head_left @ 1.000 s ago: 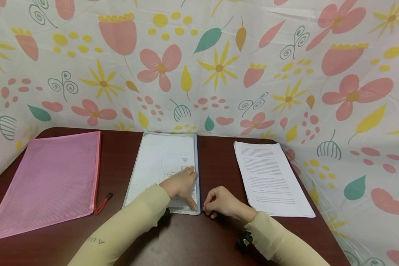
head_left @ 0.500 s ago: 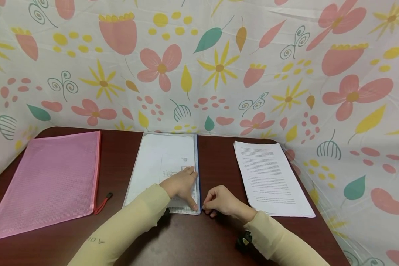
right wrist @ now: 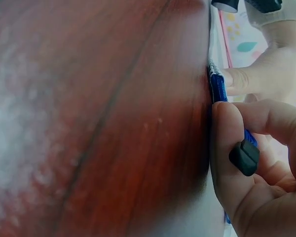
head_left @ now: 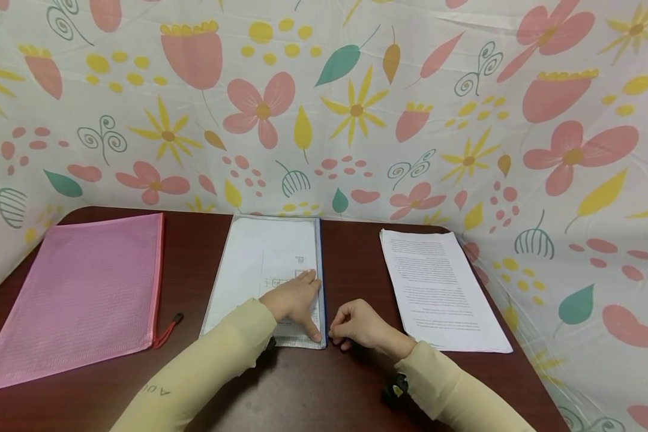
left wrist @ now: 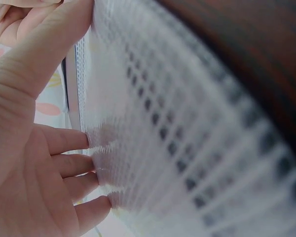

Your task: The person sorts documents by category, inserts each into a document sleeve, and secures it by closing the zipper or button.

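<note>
A clear mesh zip pouch (head_left: 270, 270) with a blue zipper edge (head_left: 321, 270) lies flat in the middle of the dark red worktop (head_left: 313, 390), printed sheets showing through its face. The left hand (head_left: 294, 300) rests on the near right part of the pouch with fingers straight and spread, pressing it down — the left wrist view shows the fingertips (left wrist: 84, 140) flat against the mesh. The right hand (head_left: 359, 324) sits just beside the pouch's near right corner, its grip closed in a pinch; in the right wrist view the thumb and forefinger hold a small dark zipper pull (right wrist: 244, 157) at the end of the blue tape (right wrist: 217, 86).

The pouch looks light, thin and floppy, so it would likely slide or buckle on the smooth worktop if the pull were tugged without the other hand holding it flat. The mesh face gives some friction under the fingers. The pull tab is small and probably slick — a firm pinch close to the slider seems the sensible hold, with the flat hand kept near the zipper line.

A pink mesh pouch (head_left: 81, 294) with a red pull cord (head_left: 167, 330) lies well apart to the left, and a stack of printed paper (head_left: 440, 288) lies to the right. A floral cloth (head_left: 324, 108) hangs behind.
</note>
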### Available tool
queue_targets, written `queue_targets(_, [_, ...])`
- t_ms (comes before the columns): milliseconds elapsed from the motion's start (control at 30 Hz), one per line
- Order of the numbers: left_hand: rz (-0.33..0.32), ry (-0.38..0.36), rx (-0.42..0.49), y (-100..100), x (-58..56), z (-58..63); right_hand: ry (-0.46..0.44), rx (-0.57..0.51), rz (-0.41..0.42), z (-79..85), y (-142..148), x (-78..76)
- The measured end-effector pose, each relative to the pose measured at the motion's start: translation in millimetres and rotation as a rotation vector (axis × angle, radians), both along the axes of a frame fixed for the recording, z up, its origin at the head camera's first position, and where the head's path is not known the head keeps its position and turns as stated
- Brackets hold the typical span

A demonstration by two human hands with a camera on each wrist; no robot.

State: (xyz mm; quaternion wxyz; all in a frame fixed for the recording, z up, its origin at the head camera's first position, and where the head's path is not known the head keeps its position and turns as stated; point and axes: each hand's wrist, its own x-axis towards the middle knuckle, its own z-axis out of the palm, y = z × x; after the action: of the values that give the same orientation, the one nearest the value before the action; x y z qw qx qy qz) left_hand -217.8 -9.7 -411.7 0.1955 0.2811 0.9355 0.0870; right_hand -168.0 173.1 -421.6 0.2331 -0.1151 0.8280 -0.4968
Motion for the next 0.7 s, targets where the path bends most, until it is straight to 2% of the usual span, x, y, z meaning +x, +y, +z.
queue_targets(200, [-0.004, 0.004, 0.002, 0, -0.2, 0.0, 0.011, -0.011, -0.005, 0.5, -1, -0.3])
queue_targets(367, [-0.001, 0.001, 0.007, 0, -0.3, 1.0, 0.021, -0.003, -0.021, 20.4, -8, 6.8])
queue_targets(433, [-0.002, 0.0, 0.01, 0, -0.3, 1.0, 0.016, 0.005, -0.03, 21.2, -9, 6.1])
queue_targets(600, [0.003, -0.002, 0.009, 0, -0.1, 1.4, 0.006, -0.004, -0.046, 1.0, -3, -5.8])
queue_targets(700, [0.005, 0.0, 0.009, 0, 0.5, 1.6, 0.0, -0.013, -0.051, -0.3, -3, -8.1])
